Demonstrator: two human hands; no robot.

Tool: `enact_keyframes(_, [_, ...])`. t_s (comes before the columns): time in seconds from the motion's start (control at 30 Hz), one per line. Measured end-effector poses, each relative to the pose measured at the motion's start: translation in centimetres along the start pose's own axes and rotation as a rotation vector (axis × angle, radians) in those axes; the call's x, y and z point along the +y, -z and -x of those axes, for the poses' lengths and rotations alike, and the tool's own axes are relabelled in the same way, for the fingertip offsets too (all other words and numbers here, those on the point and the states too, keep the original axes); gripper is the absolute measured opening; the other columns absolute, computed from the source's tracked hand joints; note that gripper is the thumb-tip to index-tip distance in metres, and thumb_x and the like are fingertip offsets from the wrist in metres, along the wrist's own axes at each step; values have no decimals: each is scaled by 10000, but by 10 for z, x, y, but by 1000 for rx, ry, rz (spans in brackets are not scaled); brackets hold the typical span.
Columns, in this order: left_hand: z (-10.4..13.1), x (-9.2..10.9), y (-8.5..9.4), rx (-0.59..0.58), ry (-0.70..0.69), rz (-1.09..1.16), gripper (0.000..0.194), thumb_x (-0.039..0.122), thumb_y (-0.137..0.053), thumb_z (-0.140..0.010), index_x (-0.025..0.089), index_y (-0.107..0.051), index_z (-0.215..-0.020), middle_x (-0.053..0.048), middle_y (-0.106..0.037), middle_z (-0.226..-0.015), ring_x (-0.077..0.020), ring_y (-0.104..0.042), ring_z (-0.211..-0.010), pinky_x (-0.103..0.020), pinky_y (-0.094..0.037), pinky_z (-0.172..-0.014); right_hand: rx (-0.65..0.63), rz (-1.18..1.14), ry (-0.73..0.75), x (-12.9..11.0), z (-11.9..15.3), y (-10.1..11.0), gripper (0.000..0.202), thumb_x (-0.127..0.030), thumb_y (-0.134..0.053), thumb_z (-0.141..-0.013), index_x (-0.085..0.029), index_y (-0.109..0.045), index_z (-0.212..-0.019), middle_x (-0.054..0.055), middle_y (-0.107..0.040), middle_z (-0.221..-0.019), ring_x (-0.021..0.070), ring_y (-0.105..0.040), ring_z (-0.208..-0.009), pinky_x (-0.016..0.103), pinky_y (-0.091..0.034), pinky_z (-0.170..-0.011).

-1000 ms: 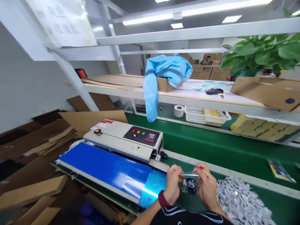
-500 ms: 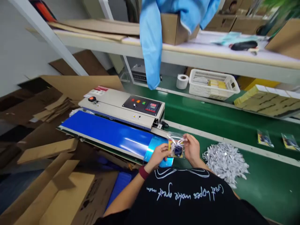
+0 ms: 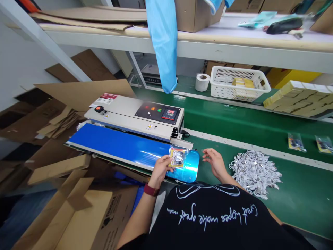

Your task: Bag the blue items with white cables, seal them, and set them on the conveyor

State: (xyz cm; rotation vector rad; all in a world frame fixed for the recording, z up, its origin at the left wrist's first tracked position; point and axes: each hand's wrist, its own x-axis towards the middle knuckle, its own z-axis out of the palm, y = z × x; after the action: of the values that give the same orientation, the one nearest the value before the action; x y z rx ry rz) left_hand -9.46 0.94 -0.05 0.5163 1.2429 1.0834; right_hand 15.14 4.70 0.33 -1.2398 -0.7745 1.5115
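Observation:
My left hand [image 3: 162,167] pinches the lower left edge of a clear plastic bag [image 3: 178,157]. Inside the bag are a yellow card, a coiled white cable and a dark item that I cannot make out. The bag is over the near end of the blue conveyor belt [image 3: 125,144], at the sealing machine's [image 3: 135,113] entry side. My right hand [image 3: 214,162] is apart from the bag, fingers loosely curled and spread, holding nothing. To its right lies a heap of white cables [image 3: 255,173] on the green table.
Two filled bags [image 3: 296,143] lie on the green belt at right. A white basket [image 3: 238,93], a paper roll [image 3: 202,82] and stacked yellow-white cards [image 3: 299,99] stand behind. A blue sleeve [image 3: 163,52] hangs from the shelf [image 3: 208,48]. An open carton [image 3: 109,215] is at lower left.
The bag has moved left onto the belt's end with my left hand. My right hand has let go of it and stands away to the right.

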Motion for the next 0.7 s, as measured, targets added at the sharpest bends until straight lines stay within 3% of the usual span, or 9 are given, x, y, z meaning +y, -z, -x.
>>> enact_keyframes(0.27, [-22, 10, 27, 122, -35, 3, 319, 294, -760, -597, 93, -614, -798, -24, -615, -591, -97, -502, -387, -195, -377, -299, 13, 30, -25, 2, 5, 16, 281, -444, -713, -670, -173, -666, -732, 39, -622, -801, 141, -559, -665, 250, -473, -549])
enact_keyframes(0.5, [-37, 26, 64, 273, -114, 19, 295, 259, -746, -594, 90, -610, -794, -27, -611, -569, -104, -496, -377, -202, -348, -313, 56, 22, -16, 7, 6, 29, 295, -452, -735, -646, -173, -671, -720, 43, -633, -794, 142, -560, -653, 254, -471, -538])
enact_keyframes(0.7, [-44, 43, 100, 550, -227, -33, 262, 238, -716, -595, 97, -600, -783, -7, -590, -538, -109, -511, -410, -205, -366, -374, 71, 19, -19, 9, 5, 36, 278, -436, -735, -656, -176, -678, -735, 39, -637, -791, 142, -564, -657, 257, -473, -550])
